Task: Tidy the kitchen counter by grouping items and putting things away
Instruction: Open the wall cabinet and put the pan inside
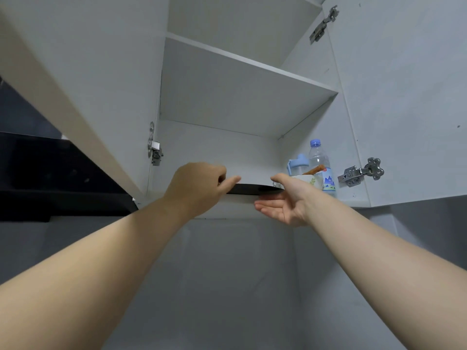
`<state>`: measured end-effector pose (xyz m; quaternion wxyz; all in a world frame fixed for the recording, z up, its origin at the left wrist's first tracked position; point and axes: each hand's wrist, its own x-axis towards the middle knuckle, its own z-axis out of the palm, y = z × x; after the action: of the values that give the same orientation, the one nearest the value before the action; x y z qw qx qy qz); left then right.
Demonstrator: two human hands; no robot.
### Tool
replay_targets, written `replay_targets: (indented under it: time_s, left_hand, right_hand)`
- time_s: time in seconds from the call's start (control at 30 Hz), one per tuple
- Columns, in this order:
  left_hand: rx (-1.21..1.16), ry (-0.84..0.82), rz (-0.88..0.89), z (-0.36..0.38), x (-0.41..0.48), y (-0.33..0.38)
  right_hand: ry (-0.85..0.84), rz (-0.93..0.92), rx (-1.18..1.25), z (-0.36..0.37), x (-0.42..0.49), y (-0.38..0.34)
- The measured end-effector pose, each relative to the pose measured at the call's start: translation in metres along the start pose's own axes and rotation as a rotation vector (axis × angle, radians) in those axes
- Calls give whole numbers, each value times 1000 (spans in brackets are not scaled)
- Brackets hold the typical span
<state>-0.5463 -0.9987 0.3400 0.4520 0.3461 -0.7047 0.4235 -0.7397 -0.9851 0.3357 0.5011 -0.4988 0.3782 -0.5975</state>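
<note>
Wall cabinet (222,147), white, seen from below, both doors swung open: left door (75,72), right door (404,97). Metal hinges at left (154,147), lower right (361,171) and upper right (324,24).

Middle shelf (240,92): underside only in view.

Bottom shelf (227,209), front lip: black flat item (252,189), thin, seen edge-on, lying across the lip between the two hands; kind not discernible.

Left hand (199,184): back toward the camera, fingers (222,176) curled, thumb stretched out onto the left end of the black flat item. Whether it truly grips the item: cannot tell.

Right hand (288,200): palm up, fingers (267,205) straight and spread wide just beneath the item's right end, thumb above it.

Bottom shelf, right corner, behind the right hand:
- clear plastic water bottle (322,165), blue cap, blue-printed label, upright against the side wall;
- clear cup with pale blue lid (299,165), just left of the bottle;
- white bowl with green print (307,178), in front of both;
- orange-brown stick (314,170), slanting above the bowl's rim.

Left of the cabinet: black range hood (50,173). Below: grey wall.
</note>
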Motion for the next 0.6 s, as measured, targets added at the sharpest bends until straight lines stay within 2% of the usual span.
replay_targets:
  time_s: [0.1, 0.23, 0.43, 0.5, 0.6]
  left_hand:
    - [-190, 24, -124, -1, -6, -1]
    - [-321, 114, -179, -3, -13, 2]
    - [-350, 296, -224, -17, -22, 9]
    - [-416, 277, -352, -20, -23, 10]
    - [-643, 205, -621, -33, -24, 18]
  right_hand:
    - [-16, -21, 82, 9, -4, 2]
    - [11, -46, 167, 22, -8, 1]
    - [38, -47, 203, 31, -18, -3]
    - [24, -44, 236, 31, -22, -5]
    - [10, -44, 262, 30, -33, -10]
